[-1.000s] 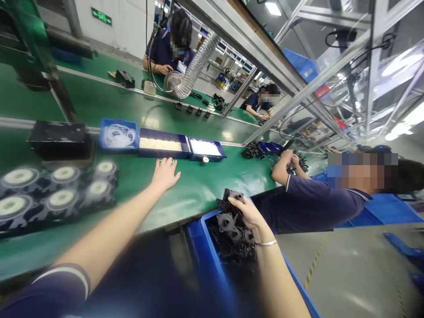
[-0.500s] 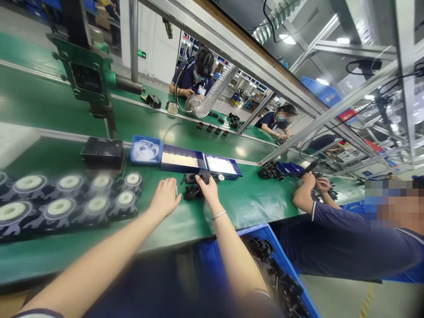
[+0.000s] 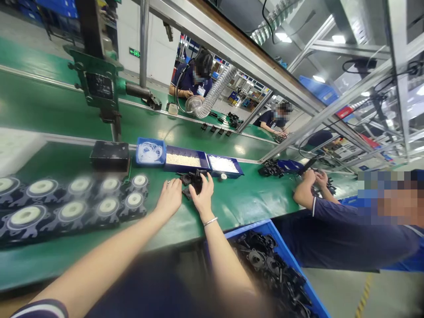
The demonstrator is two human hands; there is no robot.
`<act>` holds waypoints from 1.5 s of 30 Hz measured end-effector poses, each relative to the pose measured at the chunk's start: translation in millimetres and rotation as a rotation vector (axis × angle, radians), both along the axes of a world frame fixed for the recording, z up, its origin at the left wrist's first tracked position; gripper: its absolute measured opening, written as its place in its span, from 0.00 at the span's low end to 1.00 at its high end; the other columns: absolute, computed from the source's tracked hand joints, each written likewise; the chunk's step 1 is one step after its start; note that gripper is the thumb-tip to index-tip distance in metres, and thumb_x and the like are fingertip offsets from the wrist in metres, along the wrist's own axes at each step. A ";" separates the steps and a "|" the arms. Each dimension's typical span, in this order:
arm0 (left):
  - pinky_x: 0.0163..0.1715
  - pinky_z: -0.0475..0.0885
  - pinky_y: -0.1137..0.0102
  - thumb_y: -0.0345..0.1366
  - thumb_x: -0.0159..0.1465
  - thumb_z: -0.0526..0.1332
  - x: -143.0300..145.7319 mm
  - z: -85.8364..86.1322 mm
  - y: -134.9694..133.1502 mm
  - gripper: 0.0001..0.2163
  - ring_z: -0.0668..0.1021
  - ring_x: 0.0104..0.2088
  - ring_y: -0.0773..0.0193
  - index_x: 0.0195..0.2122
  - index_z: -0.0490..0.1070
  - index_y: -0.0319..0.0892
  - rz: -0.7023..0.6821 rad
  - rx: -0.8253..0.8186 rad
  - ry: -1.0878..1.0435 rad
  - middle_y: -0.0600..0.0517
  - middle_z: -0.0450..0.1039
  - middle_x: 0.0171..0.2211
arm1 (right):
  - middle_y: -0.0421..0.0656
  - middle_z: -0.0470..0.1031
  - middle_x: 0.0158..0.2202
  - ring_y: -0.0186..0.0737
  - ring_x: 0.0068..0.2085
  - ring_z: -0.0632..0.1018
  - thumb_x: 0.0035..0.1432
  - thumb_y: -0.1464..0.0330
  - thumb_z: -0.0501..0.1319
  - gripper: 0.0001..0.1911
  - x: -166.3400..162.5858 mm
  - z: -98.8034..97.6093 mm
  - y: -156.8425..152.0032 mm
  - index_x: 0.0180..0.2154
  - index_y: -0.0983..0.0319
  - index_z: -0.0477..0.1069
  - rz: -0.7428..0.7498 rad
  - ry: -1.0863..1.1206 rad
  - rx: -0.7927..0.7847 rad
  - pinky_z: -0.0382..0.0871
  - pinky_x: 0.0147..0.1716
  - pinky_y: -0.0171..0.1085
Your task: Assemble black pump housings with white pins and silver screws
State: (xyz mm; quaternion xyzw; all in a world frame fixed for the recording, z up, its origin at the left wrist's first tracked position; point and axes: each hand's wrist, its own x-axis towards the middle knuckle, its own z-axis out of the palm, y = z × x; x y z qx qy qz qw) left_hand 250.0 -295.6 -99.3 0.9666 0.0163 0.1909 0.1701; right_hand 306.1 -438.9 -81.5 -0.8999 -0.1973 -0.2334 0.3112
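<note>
My right hand [image 3: 202, 194] is closed round a black moulded part [image 3: 196, 180] with stubs and round openings, just in front of the parts bins. Another black piece [image 3: 186, 192] lies below it, partly hidden by the fingers. My left hand [image 3: 171, 198] is at the left side of these parts, its fingers curled together. What its fingertips pinch, if anything, is hidden. A small white ring [image 3: 223, 176] lies to the right of my right hand.
Behind the hands stand a blue bin of clear rings [image 3: 138, 152], a bin of cream pieces [image 3: 170, 167] and a bin of white pieces [image 3: 239, 170]. Black housings with pale discs [image 3: 43, 187] line the left. A blue crate [image 3: 276, 232] holds black parts. A co-worker [image 3: 338, 229] sits right.
My left hand has moved right, up to the black parts. My right hand has shifted slightly and regripped the part, fingers now spread round it. The thin white piece at my left fingertips no longer shows.
</note>
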 end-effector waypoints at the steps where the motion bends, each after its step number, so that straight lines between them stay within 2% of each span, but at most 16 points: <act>1: 0.64 0.56 0.53 0.28 0.68 0.45 -1.0 0.2 1.0 0.23 0.64 0.62 0.50 0.62 0.65 0.38 -0.004 0.010 -0.001 0.41 0.66 0.61 | 0.53 0.50 0.68 0.52 0.68 0.54 0.62 0.52 0.57 0.33 1.3 -0.5 2.3 0.63 0.58 0.58 -0.009 -0.010 -0.047 0.53 0.63 0.53; 5: 0.61 0.60 0.55 0.29 0.68 0.46 -5.2 2.7 1.4 0.20 0.68 0.59 0.50 0.57 0.69 0.38 -0.018 0.056 -0.017 0.41 0.70 0.57 | 0.55 0.55 0.66 0.52 0.66 0.57 0.65 0.52 0.54 0.30 12.8 -4.3 6.9 0.62 0.61 0.59 -0.101 0.009 -0.017 0.56 0.61 0.52; 11: 0.60 0.63 0.53 0.31 0.69 0.48 -8.7 -2.7 -2.6 0.18 0.69 0.59 0.50 0.56 0.71 0.41 -0.046 0.078 -0.062 0.42 0.72 0.55 | 0.56 0.55 0.66 0.51 0.66 0.57 0.67 0.51 0.50 0.29 15.0 -9.2 -0.5 0.61 0.62 0.58 -0.113 -0.011 0.019 0.55 0.61 0.52; 15: 0.60 0.62 0.51 0.32 0.69 0.48 -7.5 -9.7 -3.6 0.17 0.69 0.60 0.49 0.53 0.73 0.39 -0.074 0.073 -0.071 0.42 0.72 0.57 | 0.56 0.54 0.67 0.51 0.67 0.56 0.66 0.50 0.52 0.30 10.0 -8.1 -11.1 0.61 0.61 0.59 -0.059 -0.028 -0.077 0.54 0.61 0.53; 20: 0.60 0.62 0.48 0.31 0.69 0.49 -6.7 -10.8 -3.2 0.17 0.71 0.59 0.47 0.54 0.72 0.37 -0.118 0.081 -0.078 0.41 0.71 0.58 | 0.57 0.51 0.68 0.54 0.69 0.52 0.60 0.49 0.59 0.36 12.5 -3.5 -21.3 0.62 0.62 0.58 0.058 -0.112 -0.245 0.49 0.63 0.54; 25: 0.60 0.64 0.49 0.30 0.69 0.50 -6.0 -12.3 -1.1 0.17 0.72 0.58 0.49 0.53 0.73 0.37 -0.213 0.077 -0.072 0.42 0.74 0.55 | 0.57 0.53 0.67 0.52 0.68 0.54 0.66 0.54 0.54 0.29 19.9 -8.3 -21.6 0.61 0.63 0.60 0.022 -0.115 -0.254 0.52 0.62 0.53; 29: 0.62 0.63 0.48 0.29 0.69 0.49 -6.7 -13.6 0.0 0.16 0.71 0.59 0.48 0.53 0.73 0.36 -0.234 0.055 -0.081 0.41 0.74 0.55 | 0.59 0.54 0.67 0.55 0.68 0.53 0.63 0.52 0.58 0.33 18.4 -4.9 -22.8 0.61 0.65 0.59 0.051 -0.168 -0.287 0.51 0.63 0.55; 31: 0.62 0.64 0.48 0.29 0.69 0.50 -7.5 -12.8 0.3 0.16 0.70 0.61 0.49 0.53 0.71 0.36 -0.220 0.048 -0.090 0.40 0.72 0.57 | 0.59 0.53 0.67 0.57 0.69 0.53 0.63 0.53 0.59 0.32 15.6 3.2 -24.7 0.61 0.65 0.61 0.095 -0.214 -0.309 0.49 0.63 0.57; 33: 0.62 0.64 0.48 0.30 0.68 0.52 -7.6 -12.1 0.6 0.15 0.68 0.63 0.48 0.54 0.69 0.36 -0.188 0.028 -0.104 0.39 0.68 0.59 | 0.55 0.56 0.67 0.56 0.69 0.53 0.63 0.55 0.59 0.27 13.5 12.5 -26.2 0.59 0.62 0.65 0.199 -0.272 -0.350 0.46 0.65 0.57; 36: 0.62 0.63 0.46 0.33 0.66 0.55 -5.7 -12.6 1.6 0.17 0.66 0.64 0.46 0.56 0.64 0.35 -0.117 -0.064 -0.135 0.35 0.66 0.60 | 0.48 0.66 0.63 0.51 0.68 0.58 0.66 0.62 0.58 0.16 14.3 19.9 -24.4 0.53 0.57 0.70 0.457 -0.325 -0.472 0.42 0.66 0.55; 38: 0.63 0.62 0.45 0.33 0.65 0.57 -3.7 -13.7 2.3 0.20 0.65 0.64 0.45 0.57 0.62 0.34 -0.089 -0.131 -0.144 0.34 0.66 0.59 | 0.47 0.72 0.58 0.48 0.66 0.61 0.66 0.67 0.56 0.13 17.1 17.6 -19.4 0.51 0.58 0.71 0.559 -0.308 -0.547 0.42 0.67 0.54; 42: 0.63 0.61 0.46 0.33 0.63 0.58 -1.4 -14.4 3.4 0.23 0.66 0.63 0.45 0.59 0.59 0.34 -0.090 -0.169 -0.122 0.35 0.66 0.59 | 0.48 0.76 0.50 0.47 0.63 0.65 0.67 0.72 0.54 0.12 20.9 7.6 -5.3 0.49 0.61 0.71 0.537 -0.265 -0.613 0.45 0.66 0.55; 45: 0.64 0.61 0.46 0.33 0.62 0.58 -1.7 -13.2 3.6 0.24 0.65 0.64 0.44 0.59 0.59 0.35 -0.092 -0.179 -0.113 0.35 0.65 0.59 | 0.49 0.75 0.51 0.47 0.61 0.68 0.67 0.73 0.54 0.12 18.6 13.6 -1.8 0.50 0.62 0.70 0.582 -0.275 -0.605 0.49 0.65 0.54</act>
